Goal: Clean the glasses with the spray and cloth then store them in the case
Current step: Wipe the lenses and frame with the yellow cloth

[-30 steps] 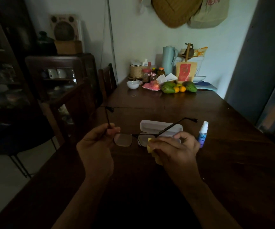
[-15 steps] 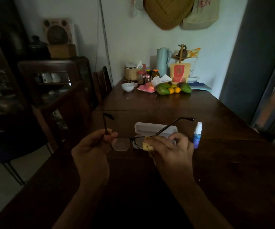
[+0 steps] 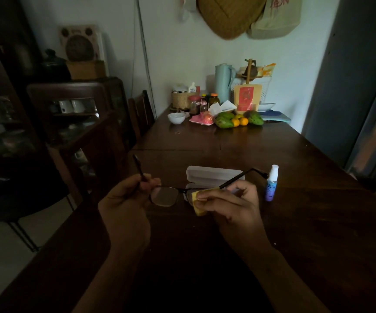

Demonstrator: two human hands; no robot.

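Glasses [image 3: 166, 195]: I hold them over the near table [image 3: 306, 222], temples open. Left hand [image 3: 126, 206] closed on the left hinge, steadying the frame. Right hand [image 3: 230, 204] pinches the cloth [image 3: 197, 202] over the right lens, wiping. Case [image 3: 214, 176]: open just beyond, ready for storing. Spray [image 3: 272, 184]: upright, right of case, within reach.

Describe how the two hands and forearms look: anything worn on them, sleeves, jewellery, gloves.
Both are bare. The left hand and right hand wear no gloves, and no ring, watch or bracelet shows on either, though the dim light could hide something small. Both forearms are uncovered from the wrists down to the bottom edge of the picture; no sleeve or cuff comes into view.
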